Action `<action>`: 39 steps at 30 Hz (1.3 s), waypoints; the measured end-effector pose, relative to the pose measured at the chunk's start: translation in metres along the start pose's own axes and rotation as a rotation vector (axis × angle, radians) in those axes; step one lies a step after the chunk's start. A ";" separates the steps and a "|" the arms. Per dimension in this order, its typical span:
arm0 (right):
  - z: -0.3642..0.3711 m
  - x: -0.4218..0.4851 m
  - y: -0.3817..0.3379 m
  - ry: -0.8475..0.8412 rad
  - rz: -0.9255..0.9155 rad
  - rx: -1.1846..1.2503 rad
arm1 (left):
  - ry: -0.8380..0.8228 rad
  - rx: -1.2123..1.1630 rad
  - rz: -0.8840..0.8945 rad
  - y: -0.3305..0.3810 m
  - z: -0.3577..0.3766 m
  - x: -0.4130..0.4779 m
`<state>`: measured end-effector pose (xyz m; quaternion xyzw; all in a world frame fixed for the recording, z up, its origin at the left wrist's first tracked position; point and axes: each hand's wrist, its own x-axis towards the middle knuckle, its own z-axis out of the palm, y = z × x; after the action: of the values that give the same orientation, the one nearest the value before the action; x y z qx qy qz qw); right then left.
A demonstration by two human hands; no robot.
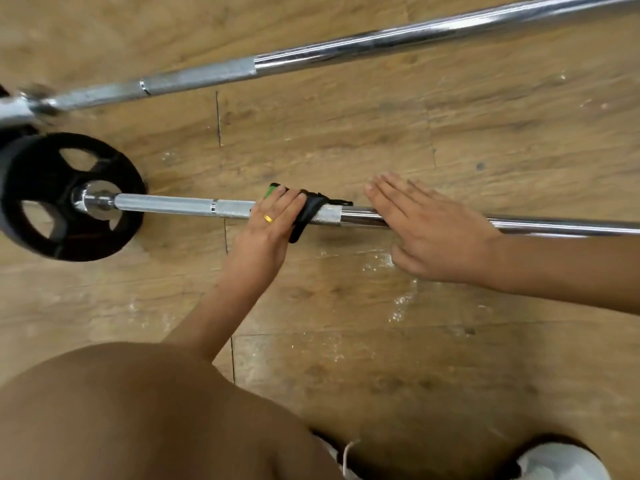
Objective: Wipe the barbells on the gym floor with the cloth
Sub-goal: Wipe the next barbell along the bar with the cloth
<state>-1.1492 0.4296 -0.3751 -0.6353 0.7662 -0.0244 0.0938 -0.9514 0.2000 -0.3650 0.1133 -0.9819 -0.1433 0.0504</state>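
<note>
Head view, cloth (309, 216) under left hand (267, 232) on barbell (166, 204), right hand (427, 232) flat beside.

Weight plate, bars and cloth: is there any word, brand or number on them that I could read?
No readable text anywhere in this view.
Weight plate: plain black, no lettering or number shows.
Near barbell and far barbell: bare metal, no marks.
Cloth: black with a green part, no label visible.

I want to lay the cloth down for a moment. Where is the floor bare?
Bare floor lies between the far barbell and near barbell, and from there to the shoe. Crowded by the plate, left hand and right hand.
</note>
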 end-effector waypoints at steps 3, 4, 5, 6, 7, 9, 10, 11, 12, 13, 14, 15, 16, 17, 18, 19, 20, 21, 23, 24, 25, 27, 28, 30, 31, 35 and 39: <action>0.000 0.000 -0.001 0.051 -0.002 -0.001 | -0.057 0.078 -0.089 -0.008 -0.024 0.003; -0.001 -0.001 -0.003 0.052 0.000 0.009 | -0.074 0.089 -0.076 -0.001 -0.028 0.006; -0.002 -0.002 -0.004 0.050 0.007 0.018 | -0.084 0.084 -0.062 0.005 -0.029 0.008; -0.001 -0.003 -0.006 0.054 0.013 0.021 | -0.093 0.071 -0.055 0.010 -0.029 0.008; -0.001 -0.004 -0.007 0.053 0.016 0.019 | -0.102 0.053 -0.064 0.012 -0.029 0.007; -0.001 -0.004 -0.011 0.043 0.010 -0.003 | -0.138 0.032 -0.092 0.002 -0.032 -0.001; -0.001 -0.004 -0.013 0.035 0.007 -0.011 | -0.162 0.022 -0.078 -0.008 -0.033 -0.006; 0.000 -0.006 -0.015 0.032 0.010 -0.018 | -0.178 0.003 -0.048 -0.018 -0.033 -0.008; 0.001 -0.007 -0.016 0.036 0.017 -0.028 | -0.176 -0.014 -0.004 -0.026 -0.031 -0.009; 0.003 -0.008 -0.018 0.045 0.022 -0.039 | -0.156 -0.021 0.045 -0.031 -0.027 -0.009; 0.005 -0.009 -0.020 0.054 0.026 -0.050 | -0.121 -0.029 0.079 -0.033 -0.022 -0.011; 0.007 -0.011 -0.022 0.056 0.034 -0.059 | -0.081 -0.039 0.096 -0.034 -0.016 -0.014; 0.009 -0.012 -0.024 0.060 0.047 -0.069 | -0.042 -0.052 0.107 -0.033 -0.011 -0.017; 0.009 -0.013 -0.026 0.062 0.060 -0.077 | -0.013 -0.068 0.117 -0.033 -0.008 -0.021; 0.009 -0.013 -0.027 0.062 0.069 -0.087 | 0.011 -0.079 0.125 -0.033 -0.005 -0.023; 0.009 -0.013 -0.027 0.057 0.074 -0.099 | 0.033 -0.083 0.128 -0.033 -0.003 -0.024; 0.008 -0.013 -0.027 0.049 0.077 -0.110 | 0.048 -0.086 0.128 -0.033 -0.001 -0.024; 0.007 -0.013 -0.026 0.041 0.076 -0.114 | 0.055 -0.089 0.132 -0.033 0.000 -0.023; 0.007 -0.013 -0.025 0.042 0.076 -0.115 | 0.068 -0.083 0.141 -0.031 0.002 -0.022; 0.007 -0.013 -0.024 0.051 0.080 -0.118 | 0.081 -0.073 0.138 -0.029 0.003 -0.022; 0.007 -0.013 -0.025 0.055 0.085 -0.123 | 0.093 -0.061 0.132 -0.027 0.004 -0.021; 0.006 -0.013 -0.027 0.052 0.095 -0.132 | 0.100 -0.046 0.148 -0.019 0.008 -0.020; 0.005 -0.013 -0.029 0.050 0.103 -0.130 | 0.093 -0.044 0.175 -0.011 0.011 -0.018; 0.003 -0.012 -0.030 0.042 0.113 -0.120 | 0.071 -0.042 0.231 0.005 0.015 -0.012; 0.003 -0.013 -0.030 0.033 0.111 -0.115 | 0.056 -0.042 0.248 0.011 0.016 -0.009; 0.004 -0.014 -0.027 0.020 0.077 -0.097 | 0.005 -0.046 0.293 0.010 0.017 -0.007; 0.004 -0.014 -0.023 -0.005 0.055 -0.092 | 0.002 -0.011 0.275 0.009 0.014 -0.006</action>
<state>-1.1241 0.4394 -0.3741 -0.6176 0.7835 0.0152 0.0672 -0.9497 0.2139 -0.3762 -0.0226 -0.9873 -0.1402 0.0712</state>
